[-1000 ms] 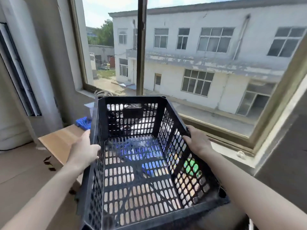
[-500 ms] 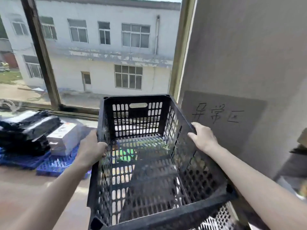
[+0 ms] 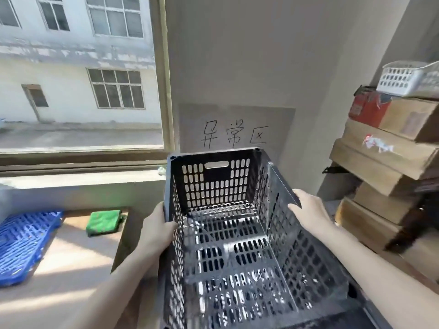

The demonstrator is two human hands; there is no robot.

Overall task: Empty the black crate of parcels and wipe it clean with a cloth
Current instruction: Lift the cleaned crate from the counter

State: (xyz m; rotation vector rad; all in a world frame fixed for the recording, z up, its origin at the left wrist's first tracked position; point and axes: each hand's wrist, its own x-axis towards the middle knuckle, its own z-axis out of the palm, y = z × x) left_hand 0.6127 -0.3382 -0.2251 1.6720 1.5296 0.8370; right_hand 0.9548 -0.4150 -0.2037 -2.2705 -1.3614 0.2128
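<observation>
- While both hands clasp it at 6 o'clock of the view, the black crate [image 3: 240,276] shows as a rectangular tub of hard moulded plastic. Its walls and floor are pierced with rows of small rounded slots.
- Its far end wall has a solid panel with an oblong handle cut-out just under the rim. Plain ribs cross the floor between the slotted panels, and the whole floor lies in sight.
- Pale patches streak the floor; I cannot tell whether they are dust or sunlight.
- Whether the crate rests on anything is hidden below the frame.
- The left hand [image 3: 156,231] is clamped on the crate's left rim, at its 9 o'clock, with one digit hooked over to the inside.
- The right hand [image 3: 308,214] is wrapped over the right rim at 3 o'clock, gripping it.
- A green cloth [image 3: 104,222], soft, nappy and folded, lies on a sunlit tan surface at 9 o'clock of the crate, apart from it.
- A blue pallet [image 3: 23,243] of gridded plastic sits at 8 o'clock of the view, near the cloth.
- Brown cardboard boxes [image 3: 380,167] are stacked at 3 o'clock, some tilted, with a red box [image 3: 368,110] higher up.
- A white basket [image 3: 408,77] of plastic lattice tops them at 2 o'clock.
- A flat pale sheet [image 3: 235,115] with hand-drawn black characters hangs on the matte wall at 12 o'clock.
- A window [image 3: 78,74] fills 10 o'clock.
</observation>
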